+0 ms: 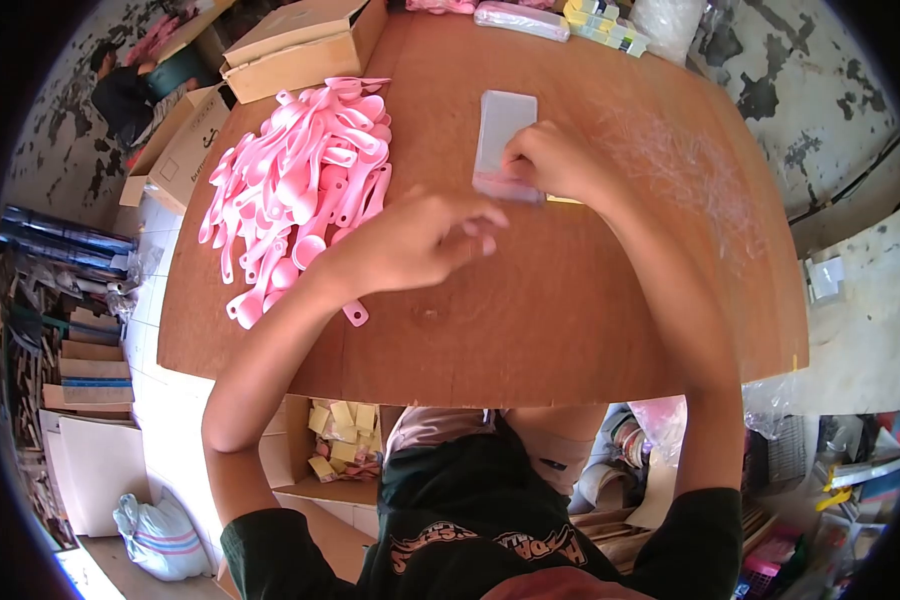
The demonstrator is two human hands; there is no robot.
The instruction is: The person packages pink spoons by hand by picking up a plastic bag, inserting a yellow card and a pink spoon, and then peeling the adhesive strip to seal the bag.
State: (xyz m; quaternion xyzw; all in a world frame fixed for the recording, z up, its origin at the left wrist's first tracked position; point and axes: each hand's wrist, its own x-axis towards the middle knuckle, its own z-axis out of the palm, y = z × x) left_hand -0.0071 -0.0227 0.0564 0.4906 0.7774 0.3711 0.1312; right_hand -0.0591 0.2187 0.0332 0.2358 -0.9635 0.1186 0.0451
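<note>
A stack of clear plastic bags lies near the middle of the brown table. My right hand is over its right side, fingers bent and pinched at a plastic bag near the stack's lower end. A small yellow piece shows just below that hand, mostly hidden. Nearer to me and to the left, my left hand hovers with loosely curled fingers apart, slightly blurred, and nothing visible in them. Beside it on the left is a big heap of pink plastic spoons, some with round bowls facing up.
Thin clear plastic scraps are scattered over the table's right side. A cardboard box stands at the back left, a wrapped packet at the back. Below the front edge, an open carton holds yellow-carded packs. Another person sits far left.
</note>
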